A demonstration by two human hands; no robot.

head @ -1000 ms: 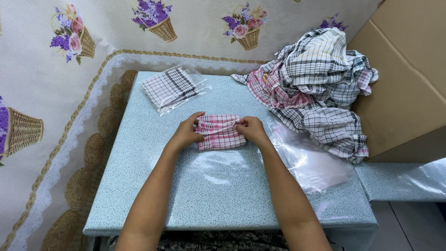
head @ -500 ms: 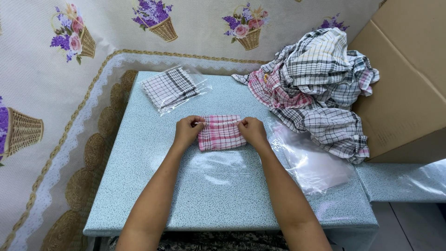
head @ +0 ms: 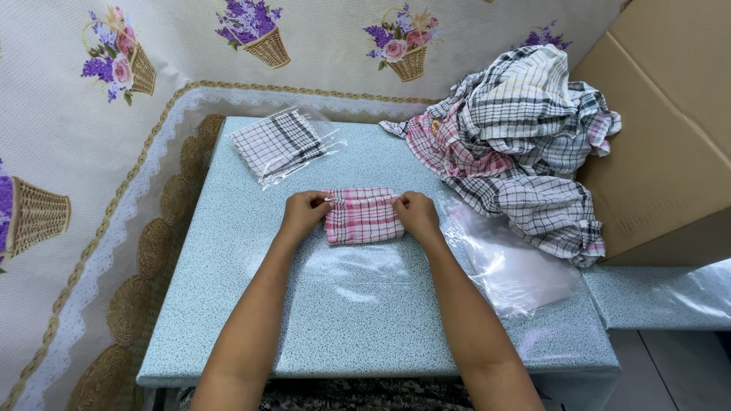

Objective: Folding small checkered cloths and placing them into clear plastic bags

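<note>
Pink cloth (head: 363, 217), folded, mid-table (head: 228, 304), pinched at its far corners: left hand (head: 303, 214) on one end, right hand (head: 415, 214) on the other, fingers curled shut. Bagged cloth (head: 280, 142) beyond, clear bags (head: 510, 266) and cloth heap (head: 518, 137) right of it.

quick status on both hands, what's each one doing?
Left hand: closed, pinching the left end of the folded pink checked cloth.
Right hand: closed, pinching the cloth's right end.
</note>
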